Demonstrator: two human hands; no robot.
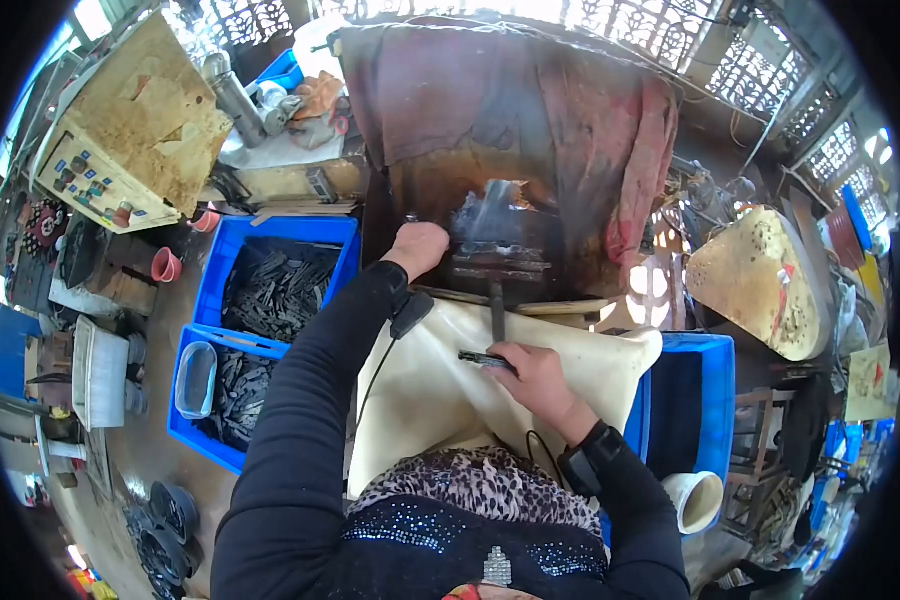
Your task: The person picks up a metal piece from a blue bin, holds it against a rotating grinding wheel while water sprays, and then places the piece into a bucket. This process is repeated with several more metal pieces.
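Note:
My right hand (538, 382) is closed round a few thin dark flat strips (482, 358), above a cream sheet (420, 370) spread over my lap. My left hand (420, 249) is closed at the left front of a rusty brown machine opening (500, 225); what its fingers hold, if anything, is hidden. Inside the opening, a greyish, shiny patch lies behind a dark metal ledge (500, 264). A dark bar (497, 310) runs from that ledge down toward my right hand. Reddish-brown cloths (510, 95) drape over the machine.
Two blue bins (206, 285) with many dark strips stand at my left, one holding a clear plastic tub (196, 380). Another blue bin (715, 400) and a cream pipe (694, 502) are at my right. A control box (120, 130) stands far left.

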